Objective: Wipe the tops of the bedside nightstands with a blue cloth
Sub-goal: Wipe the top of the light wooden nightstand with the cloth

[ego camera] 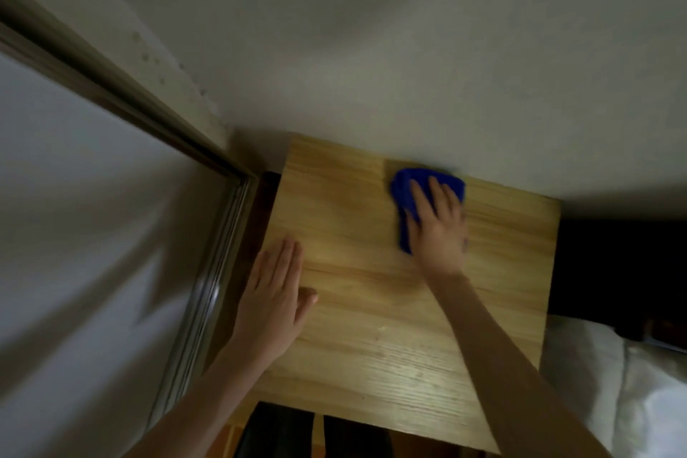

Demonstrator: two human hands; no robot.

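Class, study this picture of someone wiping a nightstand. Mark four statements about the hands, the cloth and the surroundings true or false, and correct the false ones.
1. The right hand presses the blue cloth against the nightstand top. True.
2. The left hand grips a second cloth. False: it lies flat on the wood with straight fingers and holds nothing.
3. The blue cloth is near the far edge, close to the wall. True.
4. The white bedding lies to the left of the nightstand. False: it is on the right.
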